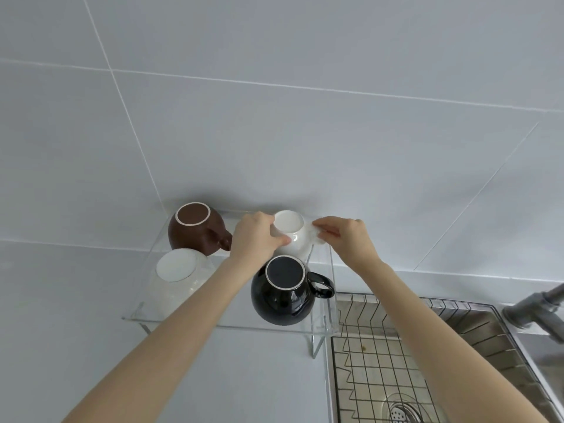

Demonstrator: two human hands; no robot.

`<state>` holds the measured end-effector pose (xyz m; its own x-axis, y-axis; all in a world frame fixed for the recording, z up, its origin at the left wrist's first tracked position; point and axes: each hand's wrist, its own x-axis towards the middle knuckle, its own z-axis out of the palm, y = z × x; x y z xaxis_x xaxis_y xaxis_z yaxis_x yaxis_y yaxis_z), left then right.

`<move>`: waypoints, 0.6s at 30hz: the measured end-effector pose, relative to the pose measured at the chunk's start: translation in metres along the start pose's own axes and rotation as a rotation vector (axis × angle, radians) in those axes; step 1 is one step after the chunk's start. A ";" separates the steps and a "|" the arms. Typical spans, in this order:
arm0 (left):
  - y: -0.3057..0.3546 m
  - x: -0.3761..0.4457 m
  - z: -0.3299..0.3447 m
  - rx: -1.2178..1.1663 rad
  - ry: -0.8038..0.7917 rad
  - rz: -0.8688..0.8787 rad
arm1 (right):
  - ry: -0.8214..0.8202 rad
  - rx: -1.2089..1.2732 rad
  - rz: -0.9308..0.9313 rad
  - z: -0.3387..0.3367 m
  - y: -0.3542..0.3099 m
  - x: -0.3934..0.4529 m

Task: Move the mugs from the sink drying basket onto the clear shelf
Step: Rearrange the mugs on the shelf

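Several mugs stand upside down on the clear shelf (171, 319). A brown mug (195, 228) is at the back left, a pale white mug (180, 271) at the front left, a black mug (285, 290) at the front right. At the back right sits a white mug (293, 232). My left hand (254, 236) grips its left side. My right hand (345, 236) pinches its handle on the right. The wire drying basket (381, 355) lies in the sink at lower right, with no mugs visible in it.
A grey tiled wall rises behind the shelf. The steel sink with its drain (399, 412) is under the basket. A grey faucet pipe (534, 309) juts in from the right edge. The shelf's clear leg (316, 343) stands beside the sink.
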<state>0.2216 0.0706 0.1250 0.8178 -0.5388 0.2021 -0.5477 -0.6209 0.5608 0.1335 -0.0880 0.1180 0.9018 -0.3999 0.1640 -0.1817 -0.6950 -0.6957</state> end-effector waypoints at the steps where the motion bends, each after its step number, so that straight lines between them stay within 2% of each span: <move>1: -0.001 -0.001 0.000 0.002 0.012 0.002 | 0.025 0.021 0.009 0.002 0.001 -0.002; 6: 0.000 -0.007 0.000 0.010 0.008 -0.024 | 0.063 0.055 0.046 0.004 0.001 -0.005; 10: -0.005 -0.024 -0.017 -0.117 -0.197 -0.007 | -0.117 -0.200 0.089 -0.004 -0.015 -0.012; 11: -0.010 -0.033 -0.027 -0.130 -0.210 -0.010 | -0.118 -0.235 0.079 -0.006 -0.022 -0.018; 14: -0.038 -0.059 -0.063 -0.203 -0.050 -0.060 | 0.006 -0.156 -0.021 -0.003 -0.052 -0.047; 16: -0.060 -0.075 -0.087 -0.230 0.042 -0.145 | 0.020 -0.061 -0.053 0.008 -0.075 -0.068; 18: -0.079 -0.088 -0.101 -0.209 -0.018 -0.237 | -0.068 0.027 -0.065 0.024 -0.097 -0.082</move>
<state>0.2107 0.2243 0.1443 0.9141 -0.4042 0.0324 -0.2922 -0.6010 0.7439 0.0869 0.0269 0.1553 0.9361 -0.3120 0.1625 -0.1117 -0.7017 -0.7037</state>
